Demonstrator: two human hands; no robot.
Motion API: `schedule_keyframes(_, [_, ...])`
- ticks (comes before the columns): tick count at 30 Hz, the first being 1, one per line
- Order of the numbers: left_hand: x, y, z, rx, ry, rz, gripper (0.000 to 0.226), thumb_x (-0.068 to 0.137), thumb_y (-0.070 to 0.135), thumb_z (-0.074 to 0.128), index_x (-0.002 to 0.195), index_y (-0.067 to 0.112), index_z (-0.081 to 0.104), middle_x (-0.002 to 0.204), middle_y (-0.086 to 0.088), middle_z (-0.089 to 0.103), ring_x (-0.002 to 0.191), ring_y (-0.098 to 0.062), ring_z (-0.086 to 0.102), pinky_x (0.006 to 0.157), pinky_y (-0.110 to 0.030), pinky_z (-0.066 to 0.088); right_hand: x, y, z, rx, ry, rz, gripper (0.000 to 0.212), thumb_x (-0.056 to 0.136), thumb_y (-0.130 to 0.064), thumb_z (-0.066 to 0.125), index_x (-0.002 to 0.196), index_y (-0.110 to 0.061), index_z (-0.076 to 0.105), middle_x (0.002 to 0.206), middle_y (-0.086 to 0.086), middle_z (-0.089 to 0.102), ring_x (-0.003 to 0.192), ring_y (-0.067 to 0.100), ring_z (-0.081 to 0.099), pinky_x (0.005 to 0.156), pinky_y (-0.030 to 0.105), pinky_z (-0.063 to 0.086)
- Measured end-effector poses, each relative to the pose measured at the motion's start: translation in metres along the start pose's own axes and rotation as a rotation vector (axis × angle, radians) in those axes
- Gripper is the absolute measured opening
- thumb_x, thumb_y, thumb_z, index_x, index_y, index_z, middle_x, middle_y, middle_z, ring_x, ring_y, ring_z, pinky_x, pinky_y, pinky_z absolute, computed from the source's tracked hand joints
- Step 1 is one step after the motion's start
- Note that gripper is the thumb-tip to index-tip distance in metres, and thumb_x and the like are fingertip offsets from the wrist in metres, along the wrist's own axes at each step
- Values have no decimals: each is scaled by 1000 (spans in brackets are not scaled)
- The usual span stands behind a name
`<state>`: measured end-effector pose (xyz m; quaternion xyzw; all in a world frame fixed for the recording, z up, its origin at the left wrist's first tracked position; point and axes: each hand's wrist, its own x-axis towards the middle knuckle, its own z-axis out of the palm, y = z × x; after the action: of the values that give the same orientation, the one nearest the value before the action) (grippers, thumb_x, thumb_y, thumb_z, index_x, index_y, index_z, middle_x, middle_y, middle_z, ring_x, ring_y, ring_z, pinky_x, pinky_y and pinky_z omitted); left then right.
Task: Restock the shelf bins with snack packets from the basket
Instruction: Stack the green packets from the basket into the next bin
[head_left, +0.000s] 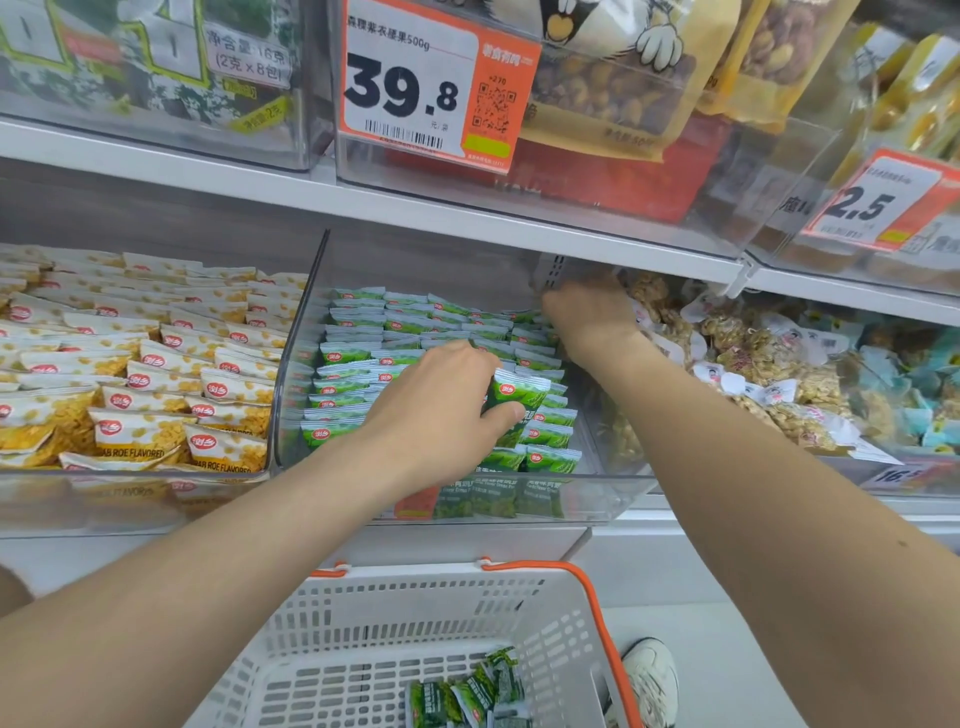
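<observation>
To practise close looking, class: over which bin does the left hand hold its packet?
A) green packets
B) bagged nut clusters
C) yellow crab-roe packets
A: the left hand pinches a green packet above the clear bin filled with rows of matching green packets.

The basket (441, 574) sits at bottom centre with a few packets (467, 691) in it. Above it is the middle bin (298, 364); the left bin (104, 499) adjoins it.

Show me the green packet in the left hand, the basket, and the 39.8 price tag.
green packet (519, 389), head view, printed front.
basket (415, 597), head view, white back wall.
39.8 price tag (410, 85), head view, white face.
</observation>
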<state>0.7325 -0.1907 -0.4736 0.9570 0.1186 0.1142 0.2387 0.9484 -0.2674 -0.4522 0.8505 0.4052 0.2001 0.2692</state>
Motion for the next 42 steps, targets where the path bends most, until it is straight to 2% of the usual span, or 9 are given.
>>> schedule_keyframes(6, [-6,0,4,-3,-5,-37,36,102,52,56,94,17,55,78,-1,56,83,-31,57,76,-48,54,-35,4,3,122,101,45,37,81,8,63,111,-12,67,102,12,69,101,34,63,89,37,46])
schedule_keyframes(10, [-10,6,6,12,25,-41,35,106,54,46,112,19,49,80,3,53,88,-35,56,76,-48,53,-69,0,6,824,311,136,28,93,-10,53,114,-16,70,96,7,75,86,27,71,78,36,58])
schedule_keyframes(15, [-11,13,9,-14,18,-3,28,106,47,50,122,25,46,79,4,48,95,-39,59,77,-49,51,-127,-17,-26,1522,135,-57,49,76,-18,53,121,-22,71,111,-5,75,107,12,69,87,36,58])
schedule_keyframes(20, [-6,9,19,-139,4,-41,23,105,34,59,121,20,50,103,-3,69,102,-29,61,80,-45,49,-131,-15,-13,1379,197,-112,25,87,-33,75,111,-28,77,100,-9,78,92,15,73,78,47,59])
schedule_keyframes(23, [-4,6,24,-183,-44,-60,38,102,27,62,135,19,44,121,-6,67,109,-25,61,92,-44,52,-121,-3,-6,1322,253,91,17,85,-32,76,97,-21,77,86,-4,77,82,19,73,79,44,58])
schedule_keyframes(27, [-4,2,28,18,-128,3,43,103,44,53,138,19,49,135,-5,61,125,-28,54,104,-46,47,-104,14,-3,848,349,265,17,90,-17,70,107,-15,67,90,2,71,87,30,67,72,36,51])
schedule_keyframes(31, [-4,2,29,205,-207,-5,40,105,50,34,126,25,56,137,-2,55,125,-29,46,105,-47,40,-88,6,-12,413,117,161,51,83,9,61,129,-8,48,99,14,62,90,40,65,57,39,39])
schedule_keyframes(37, [-6,7,27,262,-254,-3,42,108,48,24,127,24,53,136,-5,49,125,-31,41,105,-49,36,-53,-1,-14,268,-118,60,42,88,14,59,126,-3,58,122,18,56,113,41,61,79,45,50])
schedule_keyframes(42, [-6,6,29,269,-247,7,42,109,46,22,126,22,52,132,-6,50,122,-32,41,103,-50,36,-24,6,-5,254,-190,-75,40,86,16,62,120,-6,59,117,16,56,94,36,60,78,40,55])
